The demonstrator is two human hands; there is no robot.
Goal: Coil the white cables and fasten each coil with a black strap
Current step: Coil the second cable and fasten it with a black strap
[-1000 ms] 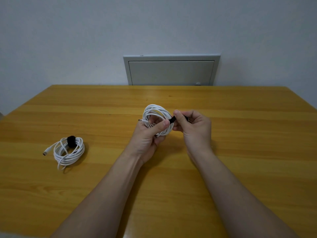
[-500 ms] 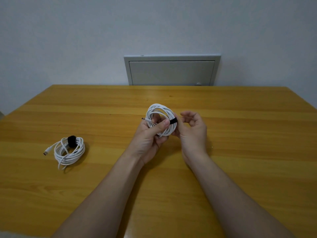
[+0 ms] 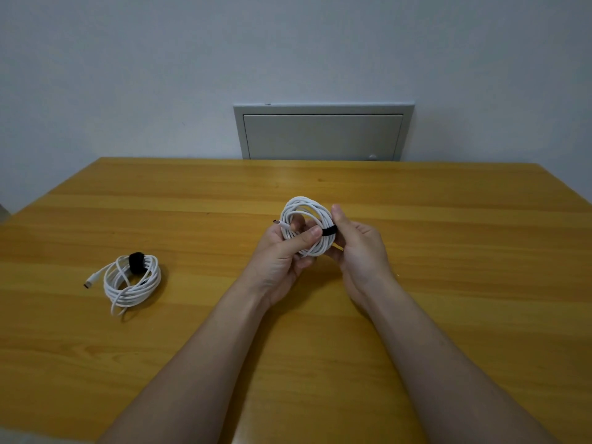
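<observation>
Above the table [image 3: 448, 251], a white coil [image 3: 306, 225] is gripped by the left hand [image 3: 282, 251], thumb clamped across to stop unwinding; its black strap [image 3: 329, 231] is pinched by right hand [image 3: 358, 248] fingers, probably for tightening. Second strapped coil [image 3: 133, 280] is left lying far left.

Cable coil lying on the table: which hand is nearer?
Left. The left hand grips the held coil right of the table coil; the right hand holds its far side, farther off.

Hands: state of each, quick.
Left hand grips the white cable coil.
Right hand pinches the black strap on that coil.
</observation>
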